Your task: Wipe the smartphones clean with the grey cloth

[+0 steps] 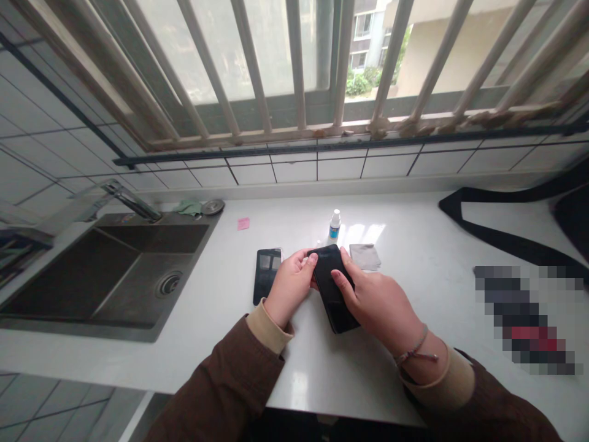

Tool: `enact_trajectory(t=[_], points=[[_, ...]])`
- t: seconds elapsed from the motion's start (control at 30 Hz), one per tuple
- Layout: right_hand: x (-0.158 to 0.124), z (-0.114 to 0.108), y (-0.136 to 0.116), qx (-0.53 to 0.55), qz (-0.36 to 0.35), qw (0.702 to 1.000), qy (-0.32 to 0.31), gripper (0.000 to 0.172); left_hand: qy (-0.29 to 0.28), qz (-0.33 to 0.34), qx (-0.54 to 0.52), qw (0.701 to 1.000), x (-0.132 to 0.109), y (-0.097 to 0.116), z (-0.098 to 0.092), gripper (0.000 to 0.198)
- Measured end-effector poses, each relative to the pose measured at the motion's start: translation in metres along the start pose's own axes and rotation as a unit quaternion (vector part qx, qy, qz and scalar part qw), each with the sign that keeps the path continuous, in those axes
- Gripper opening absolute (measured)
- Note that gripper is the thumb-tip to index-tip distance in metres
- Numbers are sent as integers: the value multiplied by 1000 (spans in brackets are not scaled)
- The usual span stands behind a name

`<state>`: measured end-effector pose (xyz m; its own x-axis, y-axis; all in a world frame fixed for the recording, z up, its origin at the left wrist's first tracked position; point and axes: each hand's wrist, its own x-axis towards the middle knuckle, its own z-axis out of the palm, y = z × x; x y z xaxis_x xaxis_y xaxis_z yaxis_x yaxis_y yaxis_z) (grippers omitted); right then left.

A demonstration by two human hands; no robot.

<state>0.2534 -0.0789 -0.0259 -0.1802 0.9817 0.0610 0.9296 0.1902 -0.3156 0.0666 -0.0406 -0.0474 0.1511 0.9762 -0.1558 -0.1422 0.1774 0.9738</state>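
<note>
A black smartphone (329,288) is held above the white counter, its dark face turned up toward me. My left hand (294,279) grips its upper left edge, thumb on top. Along the right side, my right hand (375,294) holds it, with the thumb over its face and the fingers partly hidden. A second phone (267,273) with a dark screen lies flat just left of my left hand. Behind the held phone stands a small white bottle (335,226) with a blue label. A folded grey cloth (365,256) rests beyond my right hand.
To the left is a steel sink (156,319) with a faucet (133,199), a green cloth (188,208) and a round metal strainer (212,207). A pink note (243,223) lies on the counter (221,362). On the right are a black strap (497,227) and a blurred-out object (529,319).
</note>
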Motion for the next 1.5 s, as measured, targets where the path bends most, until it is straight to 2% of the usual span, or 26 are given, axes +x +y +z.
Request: enact_trajectory(t=[0.13, 0.3, 0.43, 0.53, 0.6, 0.67, 0.8, 0.9, 0.97, 1.03, 1.1, 1.17, 1.3, 1.5], points=[[0, -6, 1, -13, -5, 1000, 18, 62, 26, 8, 27, 999, -1, 1, 0, 43], [2, -14, 6, 21, 17, 998, 48, 55, 22, 35, 63, 997, -2, 5, 0, 46], [4, -15, 7, 82, -13, 996, 38, 61, 57, 64, 97, 992, -4, 9, -3, 43], [5, -11, 6, 129, -37, 991, 18, 56, 85, 92, 125, 984, -4, 9, -6, 40], [5, -10, 5, 146, -29, 989, 16, 56, 83, 87, 120, 986, -3, 7, -7, 40], [7, -9, 6, 173, -13, 985, 17, 59, 53, 62, 85, 993, -3, 5, -6, 42], [11, -9, 9, 314, -12, 949, -28, 67, -19, -5, -18, 1000, -5, 1, 2, 40], [12, -9, 8, 417, 1, 904, -96, 77, -31, -39, -84, 995, -7, 0, 7, 34], [12, -11, 7, 455, 14, 881, -132, 80, -1, -42, -124, 991, -6, 1, 7, 32], [10, -12, 7, 472, 22, 868, -152, 83, 66, -14, -156, 985, -2, 2, 5, 30], [8, -11, 7, 470, 20, 871, -144, 85, 140, 36, -180, 973, 3, 4, 1, 29], [5, -10, 9, 455, 3, 883, -113, 82, 186, 72, -204, 958, 6, 5, -2, 26], [1, -5, 11, 431, -54, 897, -77, 73, 208, 63, -242, 946, 8, 5, -6, 20], [0, -7, 9, 385, -55, 921, -36, 78, 199, 9, -255, 946, 7, 3, -6, 16]])
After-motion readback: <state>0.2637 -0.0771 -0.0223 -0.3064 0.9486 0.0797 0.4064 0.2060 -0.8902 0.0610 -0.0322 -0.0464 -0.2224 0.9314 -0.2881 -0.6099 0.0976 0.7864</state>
